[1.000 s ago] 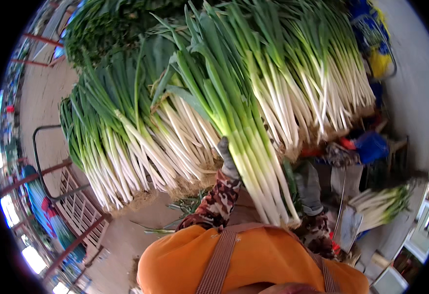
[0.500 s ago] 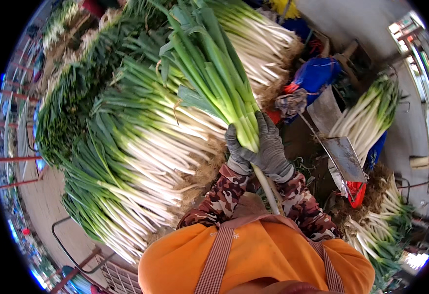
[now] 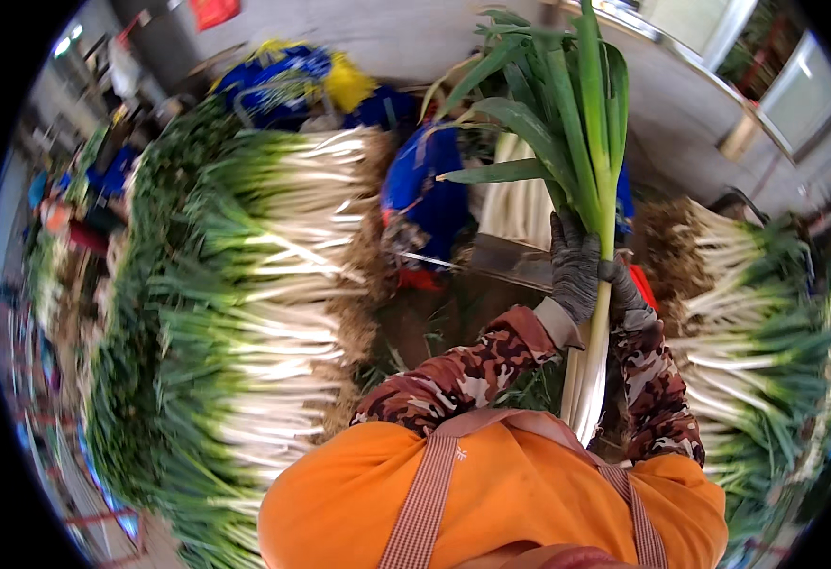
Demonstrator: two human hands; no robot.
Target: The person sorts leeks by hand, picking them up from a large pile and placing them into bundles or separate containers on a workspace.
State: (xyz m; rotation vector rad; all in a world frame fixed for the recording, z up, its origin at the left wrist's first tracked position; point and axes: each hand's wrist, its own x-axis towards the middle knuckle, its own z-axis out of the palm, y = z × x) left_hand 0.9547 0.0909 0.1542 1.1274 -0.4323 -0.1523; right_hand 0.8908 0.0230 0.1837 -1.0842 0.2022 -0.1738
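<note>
A bunch of leeks (image 3: 605, 213) stands nearly upright in front of me, green leaves at the top and white stems running down toward my apron. My left hand (image 3: 575, 275), in a grey glove, is closed on the bunch from its left side. Gripping the same bunch from the right is my right hand (image 3: 627, 294), also gloved and partly hidden by the stems. Behind the held leeks, more white stalks (image 3: 510, 204) rest beside a grey metal plate (image 3: 510, 261); the held leaves cover part of them.
A long heap of leeks (image 3: 283, 303) fills the left side, its roots facing me. Another heap (image 3: 728, 332) lies at the right. Blue sacking (image 3: 429, 185) sits at the middle back, near a pale wall (image 3: 377, 38) and a window (image 3: 709, 28).
My view has turned to the right. Both hands have carried the leeks from beside the left heap to in front of the metal plate, and the bunch now stands more upright.
</note>
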